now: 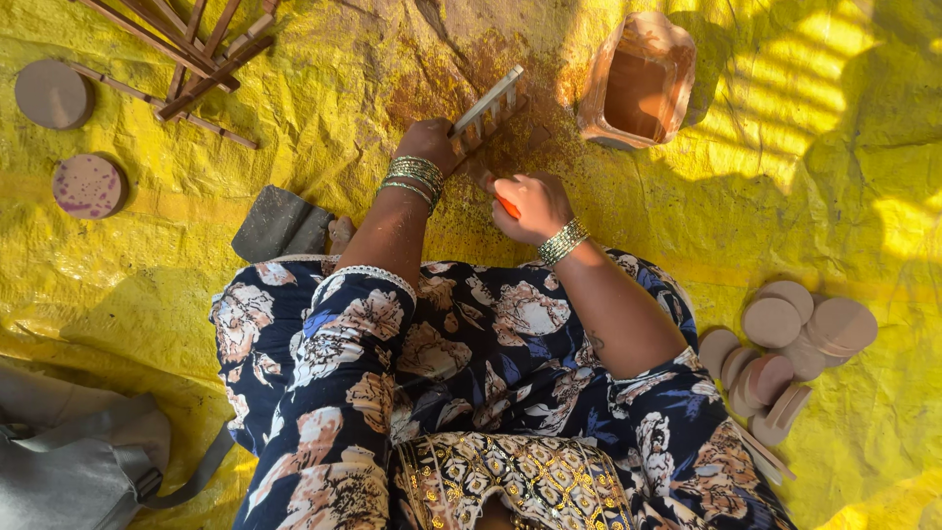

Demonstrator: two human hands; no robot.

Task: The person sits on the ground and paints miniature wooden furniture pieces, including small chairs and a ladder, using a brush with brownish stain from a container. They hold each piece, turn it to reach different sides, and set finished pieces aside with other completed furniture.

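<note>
Gripping the wooden comb tool (488,108) firmly, left hand (429,143) steadies it mid-frame; right hand (530,204) fingers pinch an orange piece (507,207)

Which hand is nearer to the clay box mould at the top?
The right hand, below-left of the clay box mould. The left hand is farther left, holding a wooden comb-like tool.

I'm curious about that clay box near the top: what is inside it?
The clay box shows only its bare reddish-brown inner walls, part sunlit, part shaded. Nothing shows inside, though the deep shaded bottom is hard to make out. It stands on the yellow tarp, beyond the right hand.
</note>
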